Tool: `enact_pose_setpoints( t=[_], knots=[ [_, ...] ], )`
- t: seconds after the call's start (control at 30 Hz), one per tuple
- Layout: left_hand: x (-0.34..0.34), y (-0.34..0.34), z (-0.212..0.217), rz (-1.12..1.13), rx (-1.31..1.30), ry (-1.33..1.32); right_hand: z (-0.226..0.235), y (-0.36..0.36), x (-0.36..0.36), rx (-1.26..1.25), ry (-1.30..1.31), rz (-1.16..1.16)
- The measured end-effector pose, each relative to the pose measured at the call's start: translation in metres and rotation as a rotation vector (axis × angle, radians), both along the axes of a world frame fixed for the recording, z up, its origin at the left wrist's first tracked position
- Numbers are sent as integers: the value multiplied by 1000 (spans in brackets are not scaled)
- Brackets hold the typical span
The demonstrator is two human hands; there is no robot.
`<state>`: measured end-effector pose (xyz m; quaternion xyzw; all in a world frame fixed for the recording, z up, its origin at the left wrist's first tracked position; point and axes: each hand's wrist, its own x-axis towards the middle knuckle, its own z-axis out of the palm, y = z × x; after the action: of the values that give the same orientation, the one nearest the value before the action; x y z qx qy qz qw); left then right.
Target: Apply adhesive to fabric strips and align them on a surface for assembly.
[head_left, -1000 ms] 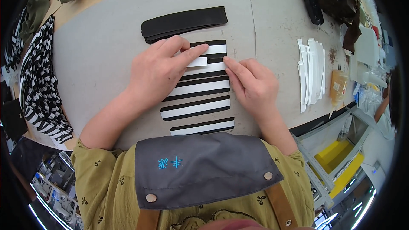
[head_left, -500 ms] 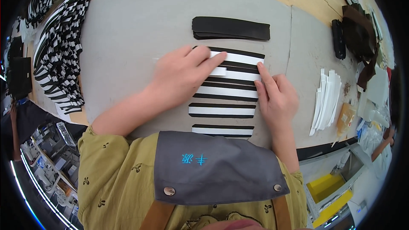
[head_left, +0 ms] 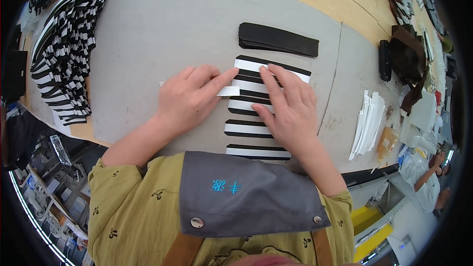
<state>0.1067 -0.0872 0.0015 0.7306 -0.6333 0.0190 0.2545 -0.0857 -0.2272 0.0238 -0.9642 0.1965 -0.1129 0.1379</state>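
**Left hand grips white strip; right hand open**

At centre frame, the white strip shows on both sides of the left hand, whose fingertip meets the top striped piece's left end. The right hand's fingers spread over that piece. Above lies a black stack; at frame right, white slips on the grey counter.

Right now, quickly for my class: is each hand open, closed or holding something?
Left hand: partly closed, holding a loose white strip.
Right hand: open, nothing visibly gripped, fingers over the black-and-white strips.
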Motion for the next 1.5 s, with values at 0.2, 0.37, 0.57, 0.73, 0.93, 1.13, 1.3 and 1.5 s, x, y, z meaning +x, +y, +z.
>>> enact_pose_setpoints(
  t=[0.2,0.37,0.57,0.73,0.93,1.13,1.3,1.5],
  knots=[
    [0,0,1,-23,100,96,-6,10,13,-166,159,-1],
    [-2,1,8,7,147,66,-10,-5,-25,-166,176,-142],
    [-1,2,8,-19,101,172,0,-9,-60,-247,137,-271],
    [-38,-3,67,-272,32,543,27,19,-68,430,-262,-38],
    [-96,-41,76,-546,32,388,20,50,-82,1392,-559,-76],
    [-99,-48,48,-152,133,1,3,12,-150,1624,-949,-488],
    [-90,-49,-4,-49,386,-198,-24,18,-168,1251,-995,-622],
    [-113,-41,34,-111,226,-222,-23,23,-168,1014,-796,-542]
  ],
)
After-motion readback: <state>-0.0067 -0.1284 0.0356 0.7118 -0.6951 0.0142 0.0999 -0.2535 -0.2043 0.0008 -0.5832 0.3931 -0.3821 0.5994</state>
